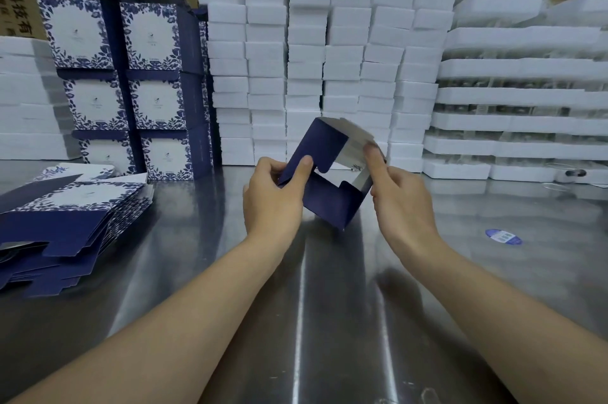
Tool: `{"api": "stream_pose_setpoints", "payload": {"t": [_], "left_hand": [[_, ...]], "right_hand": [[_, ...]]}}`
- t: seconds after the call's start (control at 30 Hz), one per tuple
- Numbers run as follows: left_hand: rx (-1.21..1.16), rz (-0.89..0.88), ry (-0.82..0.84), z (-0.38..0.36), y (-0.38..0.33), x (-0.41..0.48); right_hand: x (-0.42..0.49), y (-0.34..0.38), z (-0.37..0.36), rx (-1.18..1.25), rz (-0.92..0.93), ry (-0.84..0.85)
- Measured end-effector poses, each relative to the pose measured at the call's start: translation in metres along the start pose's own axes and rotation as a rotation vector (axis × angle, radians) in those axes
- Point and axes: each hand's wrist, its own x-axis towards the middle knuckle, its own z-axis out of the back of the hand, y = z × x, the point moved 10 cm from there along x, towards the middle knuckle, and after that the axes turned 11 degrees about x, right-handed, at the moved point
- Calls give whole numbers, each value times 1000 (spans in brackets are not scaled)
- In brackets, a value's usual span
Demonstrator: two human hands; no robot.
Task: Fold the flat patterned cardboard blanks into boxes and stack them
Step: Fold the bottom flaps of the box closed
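A navy cardboard blank (329, 202), partly opened into a box shape with white inner faces showing, hangs tilted above the metal table (312, 305). My left hand (273, 202) grips its left flap, thumb on the navy face. My right hand (401, 196) pinches its right edge, fingers pointing up along the white inside. A pile of flat blue-and-white floral blanks (65, 226) lies at the left of the table. Folded floral boxes (131, 87) stand stacked in two columns, three high, at the back left.
White foam blocks (316, 58) form a tall wall behind the hands. More white foam trays (519, 100) are piled at the right and far left. A blue oval sticker (503, 236) lies on the table at right. Brown cartons stand behind everything.
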Motion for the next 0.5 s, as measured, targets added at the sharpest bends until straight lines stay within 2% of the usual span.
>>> {"api": "stream_pose_setpoints", "payload": {"t": [0.17, 0.27, 0.4, 0.5], "left_hand": [[224, -34, 21, -3, -1, -1], [217, 9, 22, -3, 5, 1], [-91, 263, 40, -7, 30, -1], [-378, 410, 50, -14, 40, -6]], "right_hand": [[-5, 15, -4, 2, 181, 18], [-11, 23, -13, -33, 265, 51], [-22, 43, -17, -28, 444, 69], [-23, 42, -24, -44, 429, 137]]}}
